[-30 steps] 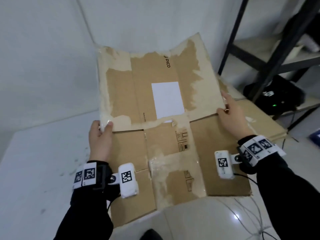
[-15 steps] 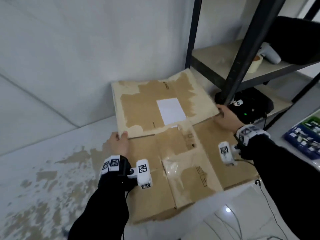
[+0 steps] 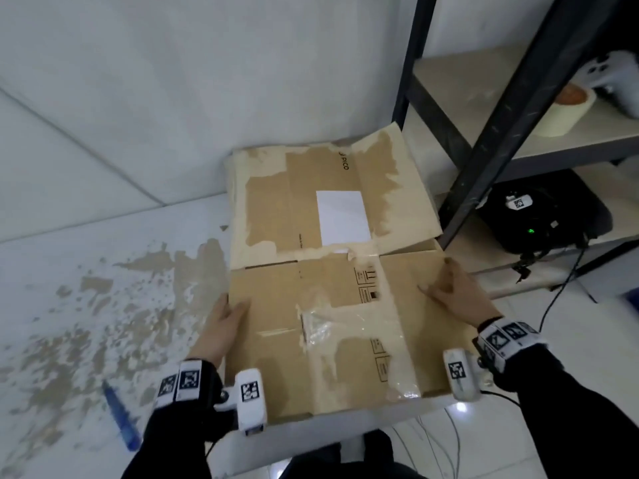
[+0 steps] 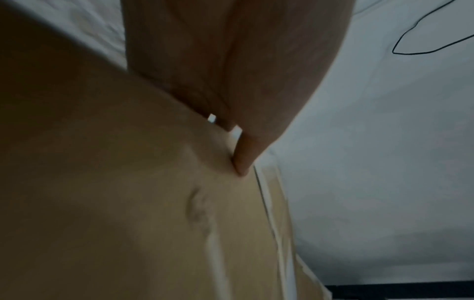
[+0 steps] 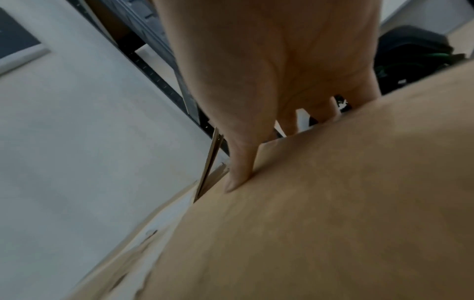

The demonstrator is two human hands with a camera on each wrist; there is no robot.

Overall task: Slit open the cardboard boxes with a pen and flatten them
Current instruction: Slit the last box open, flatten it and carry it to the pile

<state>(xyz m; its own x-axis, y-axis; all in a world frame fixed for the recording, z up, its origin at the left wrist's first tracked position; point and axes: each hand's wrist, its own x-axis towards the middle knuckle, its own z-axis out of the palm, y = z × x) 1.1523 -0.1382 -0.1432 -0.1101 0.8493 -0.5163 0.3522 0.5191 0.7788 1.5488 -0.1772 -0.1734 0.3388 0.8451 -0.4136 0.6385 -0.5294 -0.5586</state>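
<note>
A flattened brown cardboard box (image 3: 332, 305), streaked with tape residue, lies spread out in front of me. Its far panel, which carries a white label (image 3: 342, 219), tilts up toward the wall. My left hand (image 3: 228, 312) grips the left edge with the thumb (image 4: 243, 158) on top of the cardboard (image 4: 128, 203). My right hand (image 3: 446, 288) grips the right edge, its thumb (image 5: 238, 172) pressed on the cardboard (image 5: 333, 203) and its fingers past the edge. A blue pen (image 3: 121, 416) lies on the floor at the lower left, away from both hands.
A black metal shelf rack (image 3: 501, 108) stands close on the right, with a tape roll (image 3: 560, 108) and a white controller (image 3: 619, 77) on a shelf. A black device (image 3: 539, 216) with cables (image 3: 560, 288) sits on the lowest shelf. The white wall is just behind the cardboard, and the floor (image 3: 103, 305) at left is stained.
Both hands have carried the cardboard down toward the wall beside the rack. The far panel has dropped lower. Both hands have slid nearer along the side edges. The pen has come into view.
</note>
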